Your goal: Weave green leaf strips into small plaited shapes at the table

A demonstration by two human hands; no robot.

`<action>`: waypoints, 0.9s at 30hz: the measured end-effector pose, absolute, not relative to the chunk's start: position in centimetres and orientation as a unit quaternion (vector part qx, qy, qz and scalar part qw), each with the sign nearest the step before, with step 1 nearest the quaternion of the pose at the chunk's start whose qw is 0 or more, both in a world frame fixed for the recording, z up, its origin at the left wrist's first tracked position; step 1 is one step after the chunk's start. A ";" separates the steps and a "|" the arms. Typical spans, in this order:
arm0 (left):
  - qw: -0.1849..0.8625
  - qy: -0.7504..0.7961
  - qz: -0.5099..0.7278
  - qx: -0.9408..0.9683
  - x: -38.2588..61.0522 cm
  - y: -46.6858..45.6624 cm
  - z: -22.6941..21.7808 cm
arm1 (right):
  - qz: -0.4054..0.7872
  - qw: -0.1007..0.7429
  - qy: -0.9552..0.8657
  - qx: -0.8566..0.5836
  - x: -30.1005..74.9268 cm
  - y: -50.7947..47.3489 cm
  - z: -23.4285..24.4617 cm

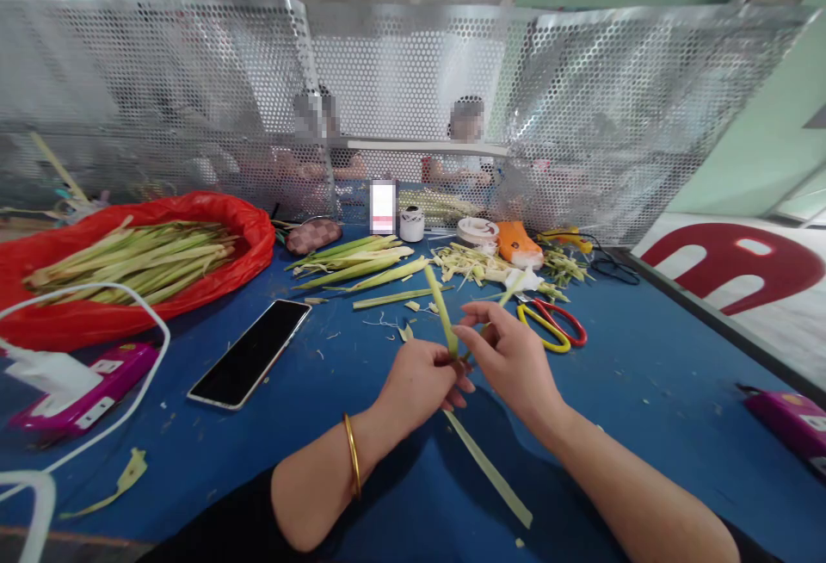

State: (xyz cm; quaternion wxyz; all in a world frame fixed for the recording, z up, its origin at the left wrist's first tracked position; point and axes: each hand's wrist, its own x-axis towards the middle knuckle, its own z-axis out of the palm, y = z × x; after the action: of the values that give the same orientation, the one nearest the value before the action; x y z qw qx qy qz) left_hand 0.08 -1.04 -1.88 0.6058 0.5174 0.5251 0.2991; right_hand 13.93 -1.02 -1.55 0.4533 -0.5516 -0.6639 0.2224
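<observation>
In my left hand [421, 380], closed in a pinch over the middle of the blue table, are pale green leaf strips [441, 305]. One strip stands up from the fingers, and a longer flat tail [491, 470] hangs down toward the front right. My right hand [520, 365] is close beside it, its fingers bent around another thin strip [511, 289] that slants up to the right. Where the strips cross, my fingers partly hide them. A gold bangle [352, 455] circles my left wrist. Scissors [548, 326] with yellow and red handles lie just beyond my right hand.
Left stands a red plastic bag [258, 236] of leaves, near a phone [251, 355] and a purple power strip [120, 365] with a white cable. Leaves [361, 263], scraps [468, 262], a tape roll [477, 231] and an orange packet [518, 244] lie before a perforated metal screen [413, 55]. People sit behind it.
</observation>
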 end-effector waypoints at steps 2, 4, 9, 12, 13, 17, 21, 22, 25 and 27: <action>0.579 0.519 0.278 0.564 0.2 -1.2 -2.4 | 0.368 0.416 -0.617 -0.558 13.9 -0.4 -2.1; 0.572 0.510 0.260 0.588 0.2 -1.2 -2.8 | 0.453 0.404 -0.587 -0.536 13.9 0.1 -2.5; 0.605 0.508 0.229 0.569 0.1 -1.1 -3.2 | 0.437 0.451 -0.582 -0.516 13.8 0.1 -2.9; 0.600 0.507 0.225 0.577 0.2 -1.1 -3.1 | 0.480 0.456 -0.562 -0.496 13.6 -0.1 -2.5; 0.601 0.507 0.224 0.576 0.2 -1.1 -3.0 | 0.487 0.460 -0.556 -0.492 13.6 -0.1 -2.3; 0.668 0.490 0.221 0.515 0.0 -1.0 -2.6 | 0.471 0.483 -0.564 -0.477 13.5 -0.3 -1.9; 0.747 0.458 0.207 0.435 -0.4 -0.8 -2.4 | 0.426 0.501 -0.582 -0.479 13.6 -0.2 -2.3; 0.754 0.455 0.205 0.427 -0.4 -0.8 -2.4 | 0.418 0.498 -0.585 -0.484 13.7 -0.1 -2.4; 0.756 0.452 0.200 0.429 -0.5 -0.7 -2.6 | 0.419 0.490 -0.587 -0.490 13.7 0.0 -2.6; 0.749 0.454 0.201 0.439 -0.4 -0.7 -2.8 | 0.427 0.495 -0.581 -0.485 13.7 0.0 -2.6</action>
State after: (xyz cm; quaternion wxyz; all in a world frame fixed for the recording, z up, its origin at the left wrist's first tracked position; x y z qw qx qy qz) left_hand -0.43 -0.70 -2.78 0.7489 0.4389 0.4538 0.2013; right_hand 13.66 0.05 -2.57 0.4954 -0.4849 -0.5807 0.4269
